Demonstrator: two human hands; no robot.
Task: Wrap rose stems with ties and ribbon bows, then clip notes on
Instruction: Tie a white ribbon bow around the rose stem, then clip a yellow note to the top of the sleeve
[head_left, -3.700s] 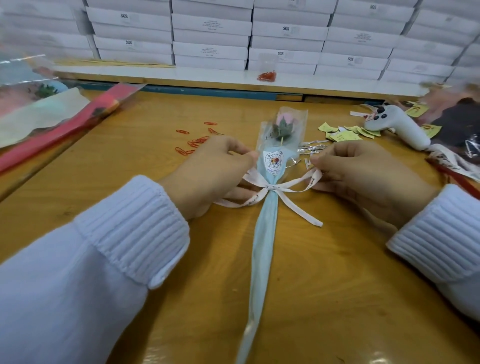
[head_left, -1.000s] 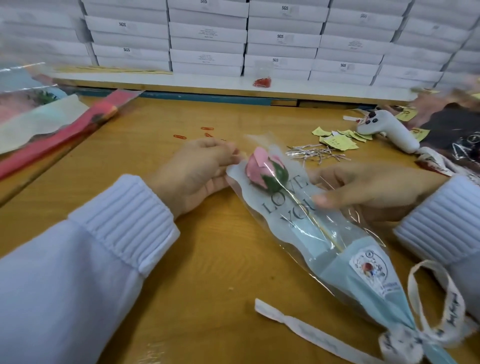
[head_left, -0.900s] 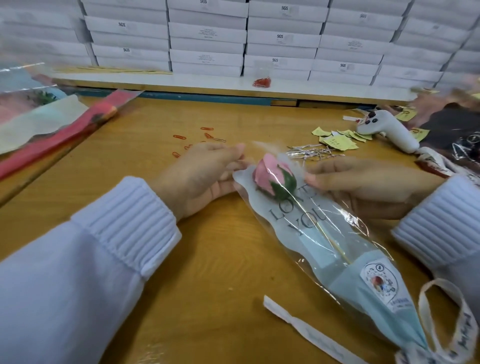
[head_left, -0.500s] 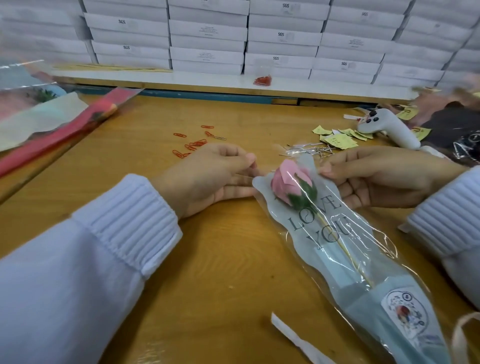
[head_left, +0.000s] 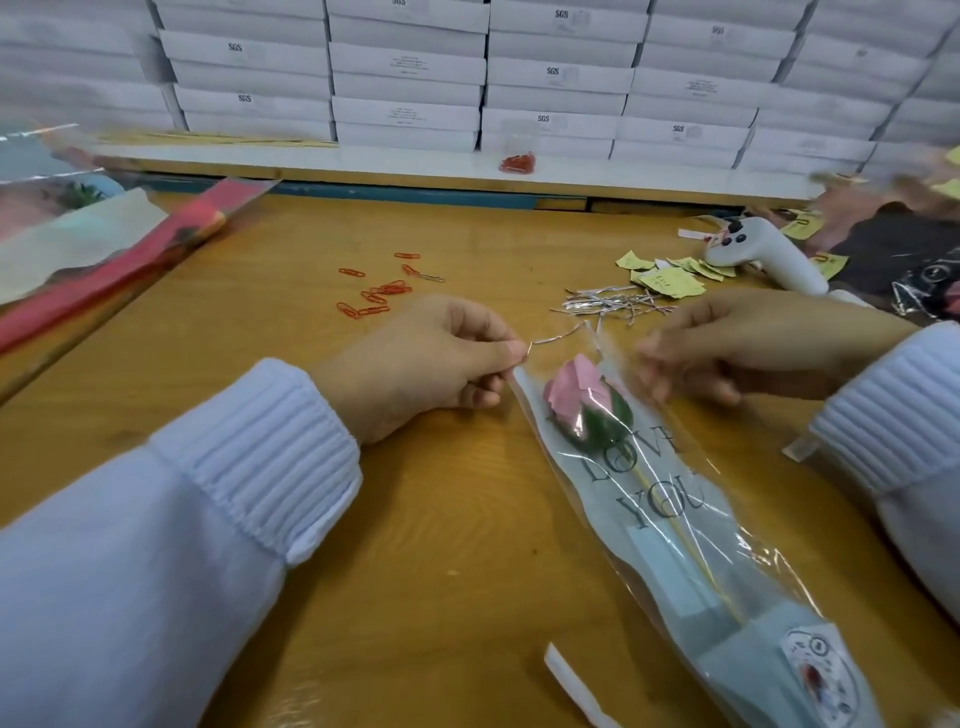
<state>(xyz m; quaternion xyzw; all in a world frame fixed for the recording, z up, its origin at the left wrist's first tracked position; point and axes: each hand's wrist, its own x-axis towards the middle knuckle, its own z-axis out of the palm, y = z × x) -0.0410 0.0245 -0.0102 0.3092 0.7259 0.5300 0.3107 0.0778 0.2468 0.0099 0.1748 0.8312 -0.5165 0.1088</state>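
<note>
A pink rose (head_left: 576, 397) lies in a clear sleeve (head_left: 670, 525) printed "LOVE YOU". It runs diagonally on the wooden table (head_left: 415, 545), bloom toward the middle and stem toward the lower right corner. A round sticker (head_left: 821, 670) sits low on its blue wrap, and one white ribbon tail (head_left: 571, 680) shows at the bottom edge. My left hand (head_left: 431, 358) pinches the sleeve's upper left edge, with a thin silver tie (head_left: 556, 339) at its fingertips. My right hand (head_left: 748, 343) holds the sleeve's upper right edge, its fingertips blurred behind the film.
Red paper clips (head_left: 374, 299) lie behind my left hand. Silver twist ties (head_left: 613, 304), yellow notes (head_left: 670, 278) and a white controller (head_left: 763, 254) lie behind my right hand. Wrapped flowers (head_left: 104, 254) lie at the left. A bag of red clips (head_left: 517, 162) sits on the shelf below stacked white boxes (head_left: 405, 78).
The tied rose has been turned bloom-up and slid toward the lower right, and its bow has left view. Both hands have moved to the sleeve's top edge, and the left one now pinches.
</note>
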